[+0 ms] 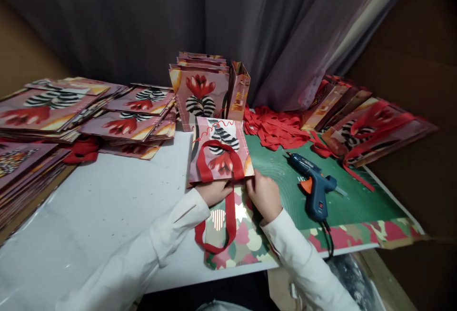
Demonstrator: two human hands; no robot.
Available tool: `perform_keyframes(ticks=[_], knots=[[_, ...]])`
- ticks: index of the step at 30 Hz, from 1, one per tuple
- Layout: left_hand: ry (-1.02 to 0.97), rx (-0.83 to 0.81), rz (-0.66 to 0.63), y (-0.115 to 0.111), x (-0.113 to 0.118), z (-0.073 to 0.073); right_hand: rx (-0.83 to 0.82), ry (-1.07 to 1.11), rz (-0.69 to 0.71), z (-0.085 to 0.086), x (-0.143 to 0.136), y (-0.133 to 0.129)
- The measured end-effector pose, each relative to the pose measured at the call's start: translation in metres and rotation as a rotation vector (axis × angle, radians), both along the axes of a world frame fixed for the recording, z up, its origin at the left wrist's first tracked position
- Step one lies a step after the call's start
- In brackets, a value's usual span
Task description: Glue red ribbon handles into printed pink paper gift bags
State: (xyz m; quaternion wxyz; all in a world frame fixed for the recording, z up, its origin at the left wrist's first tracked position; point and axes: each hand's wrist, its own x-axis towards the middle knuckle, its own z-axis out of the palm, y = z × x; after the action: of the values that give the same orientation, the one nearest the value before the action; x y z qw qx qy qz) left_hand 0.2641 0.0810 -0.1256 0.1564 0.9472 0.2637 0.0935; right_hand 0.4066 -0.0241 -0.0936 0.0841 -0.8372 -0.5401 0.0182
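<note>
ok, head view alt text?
Person's left hand and right hand at the near edge of a printed paper bag with red ribbon handles. A blue glue gun lies to the right on a green surface; more bags stand behind, flat stacks lie left.

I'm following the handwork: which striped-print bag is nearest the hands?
The ribboned bag in the middle, its near edge at the left hand and right hand; the other striped-print bags lie or stand farther off.
</note>
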Motion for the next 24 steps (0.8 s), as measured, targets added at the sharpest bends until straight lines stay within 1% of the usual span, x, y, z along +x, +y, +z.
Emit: perform_keyframes(ticks=[5,10,12,14,16,20,24], knots=[[-0.009,0.001,0.066,0.007,-0.013,-0.001,-0.012,-0.044,-0.006,0.003,0.002,0.001],[-0.032,-0.016,0.082,0.013,-0.018,-0.001,-0.053,-0.059,-0.014,0.007,0.0,-0.006],[-0.03,-0.037,0.092,0.015,-0.016,0.0,-0.054,-0.046,0.054,0.007,-0.007,-0.01],[-0.014,-0.066,0.102,0.016,-0.014,0.001,-0.061,-0.05,0.166,0.006,-0.016,-0.01],[0.01,-0.095,0.11,0.016,-0.012,0.002,-0.105,-0.076,0.244,0.004,-0.025,-0.007],[0.044,-0.118,0.165,0.011,-0.008,0.007,-0.2,-0.097,0.286,-0.001,-0.033,0.004],[0.03,-0.067,0.231,0.0,-0.011,0.014,-0.231,-0.089,0.306,0.0,-0.035,0.011]])
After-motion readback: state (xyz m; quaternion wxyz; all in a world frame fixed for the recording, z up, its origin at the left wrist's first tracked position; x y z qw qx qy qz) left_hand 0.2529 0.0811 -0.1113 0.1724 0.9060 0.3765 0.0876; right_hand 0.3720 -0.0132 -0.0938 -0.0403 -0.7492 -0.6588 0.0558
